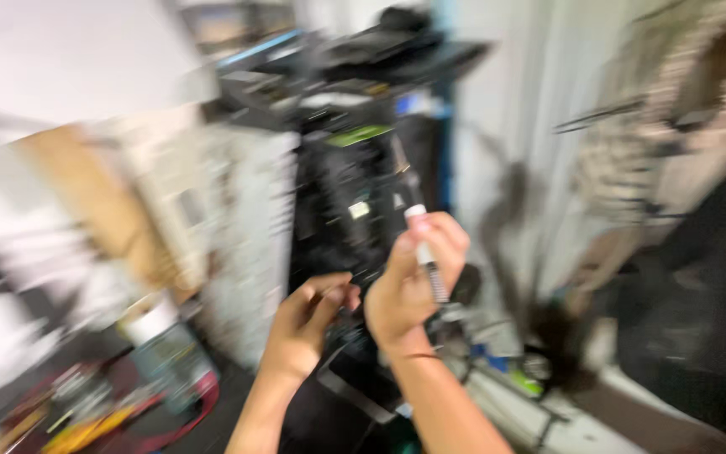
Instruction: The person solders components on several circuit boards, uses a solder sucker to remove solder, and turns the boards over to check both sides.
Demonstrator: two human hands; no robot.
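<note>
- The right hand (409, 290) has its grip closed around a slim tool (428, 256) with a white top and dark shaft, held almost upright in front of a black machine (355, 202).
- The tool's lower tip is blurred; what it touches cannot be made out.
- The left hand (308, 324) rests its fingers against the machine's dark lower parts, curled; motion blur hides whether it grips anything.
- Both forearms are cut off at the bottom edge.
- A white perforated panel (249, 244) stands just left of the machine.
- Lower left, a white cup (149, 318) and red cable (191, 412) sit on a cluttered table (35, 387).
- Right side: smeared dark shapes, unreadable.
</note>
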